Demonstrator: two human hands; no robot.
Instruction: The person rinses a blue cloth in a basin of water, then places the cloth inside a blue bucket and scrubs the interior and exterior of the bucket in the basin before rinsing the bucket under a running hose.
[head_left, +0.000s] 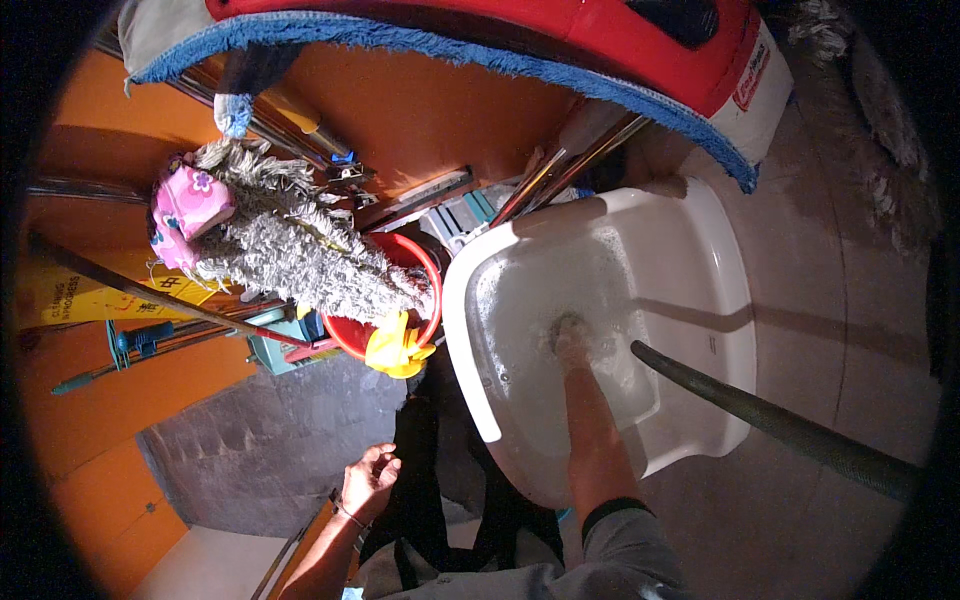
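My right hand is down in the cloudy water of a white sink basin; its fingers are hidden under the surface, so what they touch cannot be seen. A dark ribbed hose reaches over the basin from the right, its end above the water near this hand. My left hand is held in the air left of the basin, fingers loosely curled and holding nothing. Beyond it, a yellow rubber glove hangs on the rim of a red bucket, where a grey string mop head rests.
Above hangs a red-and-white dust mop pad with blue fringe. Poles lean behind the basin. A yellow cleaning sign, a wooden pole and a teal dustpan stand by the orange wall on the left.
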